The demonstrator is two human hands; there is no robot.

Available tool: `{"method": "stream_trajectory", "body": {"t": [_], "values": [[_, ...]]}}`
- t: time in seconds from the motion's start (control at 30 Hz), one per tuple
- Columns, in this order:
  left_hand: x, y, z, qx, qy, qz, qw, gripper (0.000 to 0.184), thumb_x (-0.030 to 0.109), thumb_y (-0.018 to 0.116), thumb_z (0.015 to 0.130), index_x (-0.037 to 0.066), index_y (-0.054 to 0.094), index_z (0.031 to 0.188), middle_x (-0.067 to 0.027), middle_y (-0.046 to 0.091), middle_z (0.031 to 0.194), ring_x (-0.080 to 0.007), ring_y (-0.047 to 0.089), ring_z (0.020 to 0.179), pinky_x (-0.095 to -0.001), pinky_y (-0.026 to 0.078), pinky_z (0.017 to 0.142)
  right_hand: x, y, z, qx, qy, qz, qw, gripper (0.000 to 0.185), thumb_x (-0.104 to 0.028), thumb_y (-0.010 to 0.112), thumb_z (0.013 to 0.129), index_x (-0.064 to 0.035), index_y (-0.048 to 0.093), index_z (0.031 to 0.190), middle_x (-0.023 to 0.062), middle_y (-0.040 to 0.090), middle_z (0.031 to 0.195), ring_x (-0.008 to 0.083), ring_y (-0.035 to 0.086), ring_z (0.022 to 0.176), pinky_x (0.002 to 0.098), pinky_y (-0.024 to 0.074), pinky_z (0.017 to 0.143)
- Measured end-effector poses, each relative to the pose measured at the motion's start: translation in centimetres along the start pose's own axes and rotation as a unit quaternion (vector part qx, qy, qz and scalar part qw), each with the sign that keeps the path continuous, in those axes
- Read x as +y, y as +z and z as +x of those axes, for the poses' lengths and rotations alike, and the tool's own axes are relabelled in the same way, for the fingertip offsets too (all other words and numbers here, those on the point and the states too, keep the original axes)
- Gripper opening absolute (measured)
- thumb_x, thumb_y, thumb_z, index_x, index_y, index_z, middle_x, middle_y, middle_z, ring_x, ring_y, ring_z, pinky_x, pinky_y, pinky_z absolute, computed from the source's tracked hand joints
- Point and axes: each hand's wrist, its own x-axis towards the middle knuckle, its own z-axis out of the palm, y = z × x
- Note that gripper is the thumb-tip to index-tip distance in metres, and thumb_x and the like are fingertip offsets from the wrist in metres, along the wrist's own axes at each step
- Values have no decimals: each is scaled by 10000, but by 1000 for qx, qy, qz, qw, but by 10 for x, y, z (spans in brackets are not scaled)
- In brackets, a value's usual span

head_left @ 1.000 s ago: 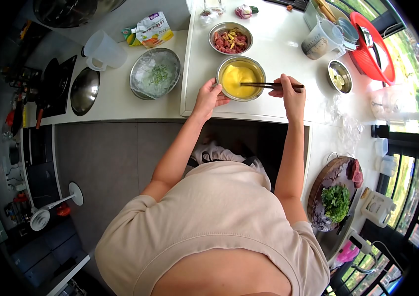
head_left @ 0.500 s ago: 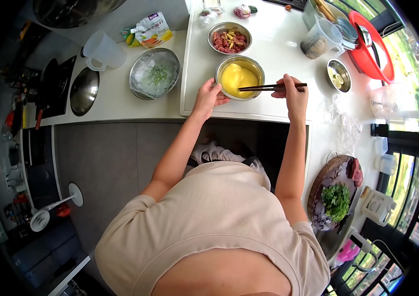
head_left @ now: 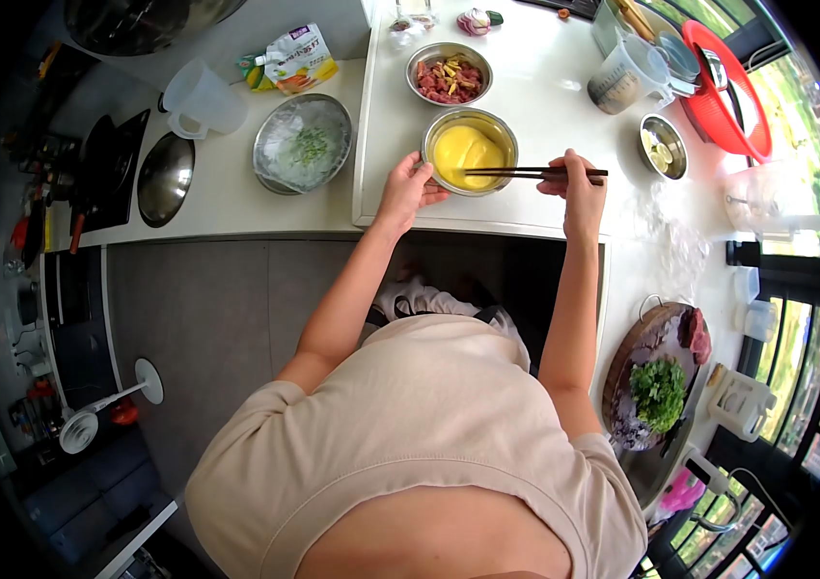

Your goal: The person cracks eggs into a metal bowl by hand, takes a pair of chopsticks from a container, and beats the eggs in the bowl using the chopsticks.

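Observation:
A steel bowl [head_left: 509, 145] holding yellow liquid [head_left: 458, 150] stands near the counter's front edge. My left hand [head_left: 408, 193] grips its left rim, thumb on top and fingers below. In my right hand [head_left: 580, 190] are dark chopsticks [head_left: 535, 173], held right of the bowl with their tips in the liquid. Just behind stands another steel bowl [head_left: 450, 73] with red meat pieces and yellowish strips. To the left, a steel bowl [head_left: 303, 144] has chopped green bits inside and a clear film.
Left are a clear jug [head_left: 205, 98], a steel lid [head_left: 166, 179] and a pouch [head_left: 299, 60]. Right are a measuring jug [head_left: 628, 75], a red basket [head_left: 762, 135], a small bowl with pale slices [head_left: 663, 148], and a round board [head_left: 622, 376] bearing greens and meat.
The chopsticks' tips have moved around in the yellow liquid, ending a little lower and left. My right hand has shifted slightly right. My left hand stays on the bowl.

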Motion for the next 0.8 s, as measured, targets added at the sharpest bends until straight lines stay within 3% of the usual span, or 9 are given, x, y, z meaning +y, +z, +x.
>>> {"method": "stream_trajectory", "body": {"t": [0.07,0.2,0.3,0.33,0.47,0.57,0.6,0.7,0.8], "values": [[0,1,0,3,-1,2,1000,317,165,474,978,33,447,1264,-89,616,1006,-174,658,787,-301,583,686,3,3,1,49,-34,42,997,325,-223,543,916,71,638,817,138,640,727,217,655,553,288,568,579],[-1,0,2,9,8,-4,1000,322,149,457,980,7,436,1269,-110,618,990,-185,662,762,-295,583,657,-2,-4,-4,-45,26,-58,997,312,-227,547,933,60,636,845,138,649,721,205,654,568,299,575,585],[0,2,0,8,10,3,1000,326,140,448,981,-6,429,1272,-123,620,981,-191,665,747,-291,583,645,0,0,-5,46,-36,35,998,323,-231,551,929,63,644,834,137,649,716,205,652,556,299,573,570],[2,2,-1,9,10,6,1000,326,140,447,981,-6,429,1272,-123,621,980,-192,665,747,-291,583,647,2,2,-2,66,-69,10,995,320,-232,554,926,60,644,832,142,651,714,204,653,553,299,571,563],[0,3,-1,8,4,-6,1000,323,140,445,981,-4,430,1270,-121,621,979,-190,665,749,-291,583,650,-3,-5,-5,-41,15,-57,997,321,-231,543,935,61,639,842,135,647,730,201,660,588,290,570,596],[1,2,-1,11,7,1,1000,306,148,453,980,11,445,1253,-105,622,977,-183,662,766,-298,582,665,4,0,-2,54,-67,29,996,308,-224,558,917,58,642,826,131,641,700,207,655,555,287,564,571],[1,1,-1,7,3,0,1000,292,154,461,978,23,458,1240,-93,620,981,-178,659,784,-303,581,683,6,3,-1,59,-78,-5,995,303,-222,559,917,57,642,832,132,642,705,206,654,556,285,563,570],[-1,0,0,6,4,4,1000,278,162,472,976,37,473,1224,-85,620,984,-173,656,799,-305,581,697,-3,-3,-4,-46,21,-59,997,311,-223,547,934,61,639,847,131,647,741,201,664,601,282,563,601],[0,1,0,4,4,2,1000,280,164,476,974,37,474,1223,-87,622,985,-173,657,797,-303,582,690,3,3,-3,30,-51,-7,998,308,-220,552,923,63,640,843,136,652,723,206,660,576,286,563,581]]}}
